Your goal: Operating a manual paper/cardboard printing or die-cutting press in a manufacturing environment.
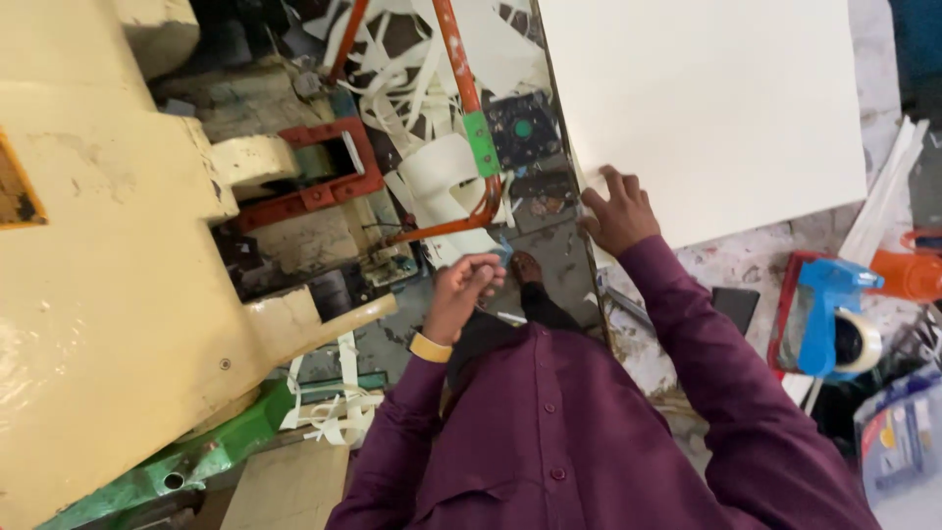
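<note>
My right hand (618,211) is resting flat, fingers spread, on the near left corner of the large white sheet (716,108). Nothing is gripped there; the palm is just pressing down on the board. The sheet is lying flat on the work table (756,260), filling the upper right of my view. Its long axis is running from that corner away toward the far right, slightly skewed to the table edge, and its near edge is slanting down to the right.

My left hand (463,287) is hovering off the table over the machine gap, fingers curled narrow around something small and pale. I cannot tell what it is. A yellow band (430,347) is sitting on that wrist.

To my left the cream machine body (108,294) is looming, with a red frame (324,177) set into it. Below the orange bar (461,88), white paper offcuts (432,177) are piling up loose in the open pit beside the machine, strips and curls tangled together.

On the table to my right a blue tape dispenser (829,314) is standing on a red tray (785,314), holding a roll of tape. Farther right an orange object (908,275) is lying, partly cut off.
</note>
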